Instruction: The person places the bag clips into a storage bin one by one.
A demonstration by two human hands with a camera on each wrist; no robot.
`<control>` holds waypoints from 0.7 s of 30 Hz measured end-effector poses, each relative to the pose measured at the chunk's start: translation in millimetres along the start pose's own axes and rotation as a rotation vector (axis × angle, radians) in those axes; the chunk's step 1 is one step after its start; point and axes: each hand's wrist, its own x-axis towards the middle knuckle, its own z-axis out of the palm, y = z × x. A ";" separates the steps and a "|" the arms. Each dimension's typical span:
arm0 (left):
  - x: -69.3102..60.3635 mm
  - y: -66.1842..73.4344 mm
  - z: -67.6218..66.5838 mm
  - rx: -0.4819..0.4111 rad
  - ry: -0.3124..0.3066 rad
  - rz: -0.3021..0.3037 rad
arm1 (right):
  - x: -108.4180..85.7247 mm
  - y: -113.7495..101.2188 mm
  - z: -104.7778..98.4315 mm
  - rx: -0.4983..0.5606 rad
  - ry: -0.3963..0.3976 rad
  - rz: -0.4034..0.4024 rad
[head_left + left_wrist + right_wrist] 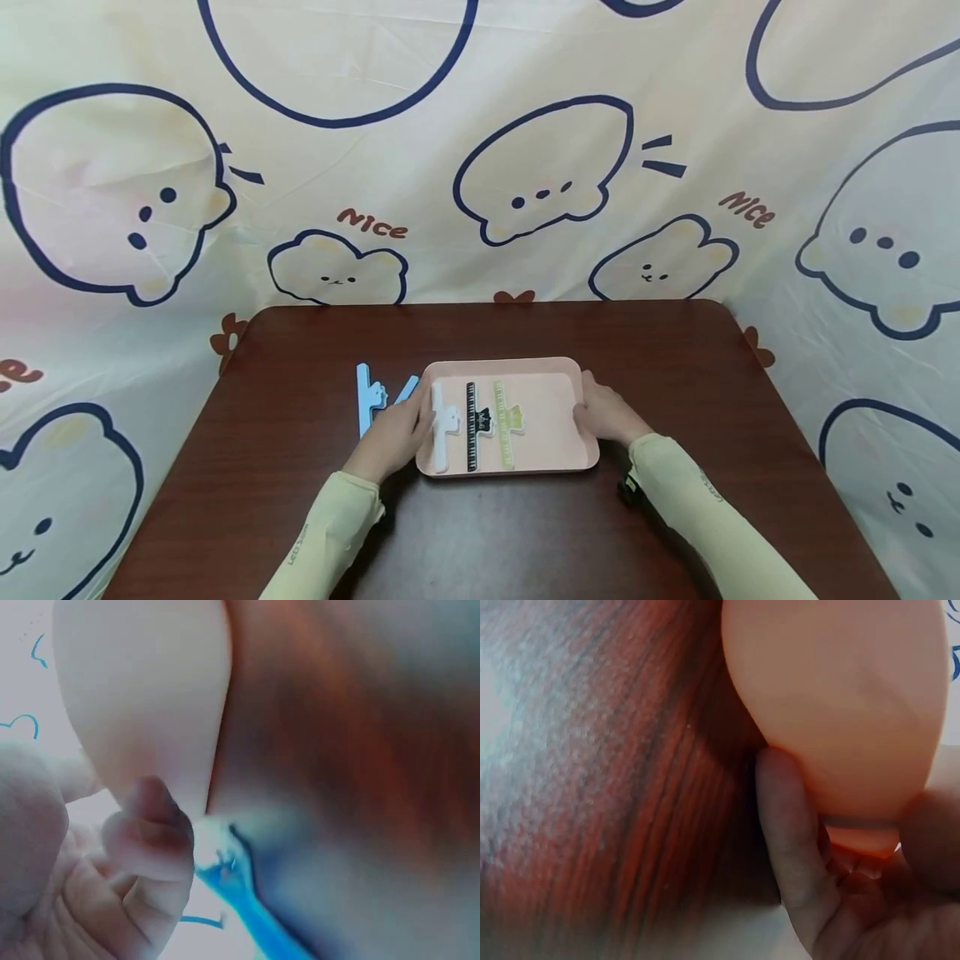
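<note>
A pink tray (551,417) is held between both hands, apparently raised off the table. My left hand (393,433) grips its left edge and my right hand (606,410) grips its right edge. On the tray, side by side, lie a white long-bar clip (440,433), a black clip with ruler-like marks (472,429) and a yellow-green clip (503,425). In the left wrist view, curled fingers (154,832) meet the tray's end. The right wrist view shows fingers (791,817) against the tray's corner; the clips are out of sight there.
Left of the tray, a light blue clip (364,400) lies on the dark brown table (502,533). Another blue piece (407,388) is partly hidden behind my left hand. A cream cloth with cartoon drawings (420,183) hangs around the table's back and sides.
</note>
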 end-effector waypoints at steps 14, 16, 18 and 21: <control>3.5 -28.4 -17.3 0.217 0.138 0.048 | 0.8 1.7 1.7 0.004 0.002 0.002; 4.4 -29.0 -18.0 0.213 0.121 0.035 | 1.0 1.8 1.7 0.002 0.006 0.002; 4.8 -28.9 -18.0 0.208 0.093 0.026 | 0.8 1.8 1.8 0.002 0.009 0.001; 3.8 -27.4 -17.5 0.210 0.036 0.015 | 0.1 1.1 1.6 0.009 0.009 0.002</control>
